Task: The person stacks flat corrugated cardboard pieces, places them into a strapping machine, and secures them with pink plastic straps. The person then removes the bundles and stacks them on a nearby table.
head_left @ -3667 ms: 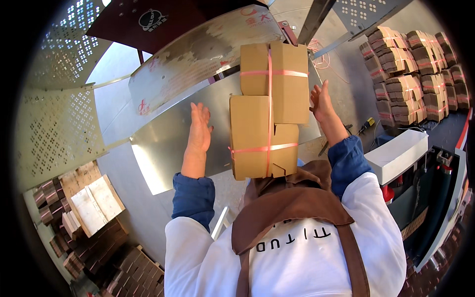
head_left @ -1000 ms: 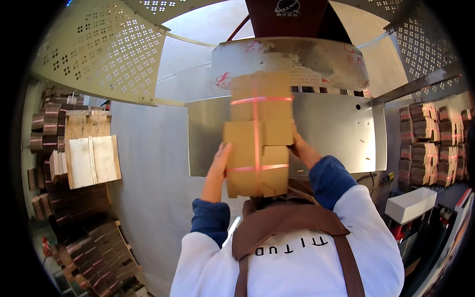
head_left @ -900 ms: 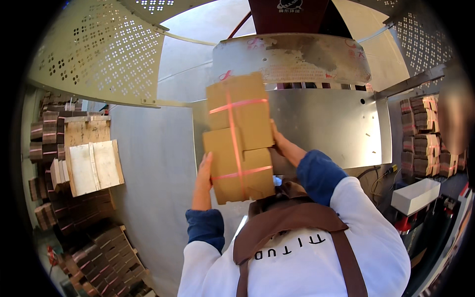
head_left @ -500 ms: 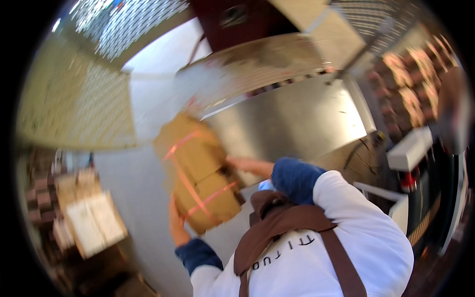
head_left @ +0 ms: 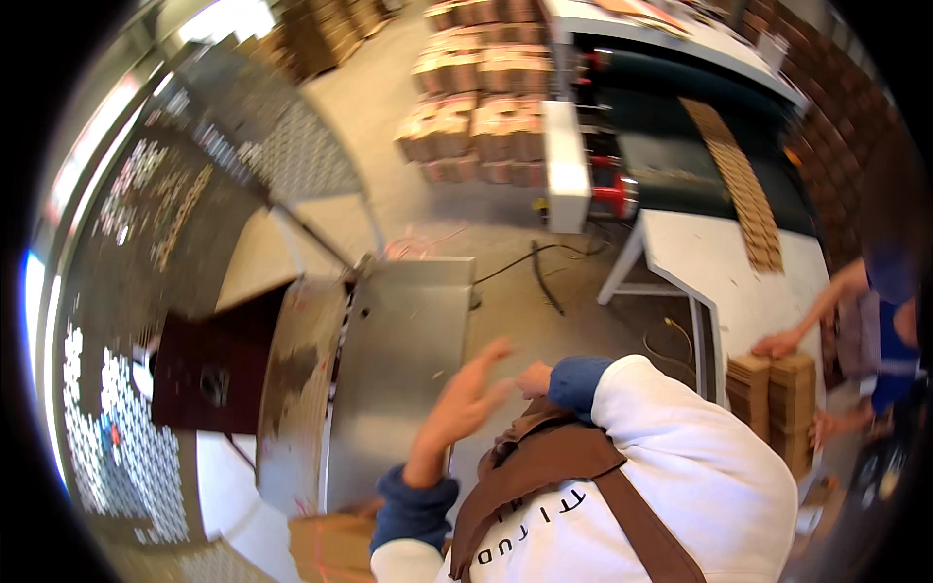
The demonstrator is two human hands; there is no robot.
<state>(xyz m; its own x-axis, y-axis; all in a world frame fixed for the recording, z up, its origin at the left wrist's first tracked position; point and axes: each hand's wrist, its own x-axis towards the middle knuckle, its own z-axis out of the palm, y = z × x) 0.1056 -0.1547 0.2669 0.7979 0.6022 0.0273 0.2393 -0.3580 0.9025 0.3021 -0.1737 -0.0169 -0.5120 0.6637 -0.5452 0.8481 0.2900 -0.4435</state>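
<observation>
My left hand is raised in front of my chest with its fingers stretched out and nothing in them. Close beside its fingertips is my right hand, small and foreshortened in front of the blue cuff; how its fingers are bent cannot be made out. Both hands are over the near edge of a bare metal tabletop. At the lower left, partly behind my left sleeve, lies a brown cardboard bundle with pink strapping; neither hand touches it.
At the right, a co-worker's hands hold cardboard stacks at a white table. Behind it, a conveyor carries a row of cardboard pieces. Bundled stacks stand on the floor. Black cables lie near the metal tabletop.
My hands have let go of the strapped cardboard bundle and come up together before my chest. My view has turned right, bringing in the conveyor and the co-worker.
</observation>
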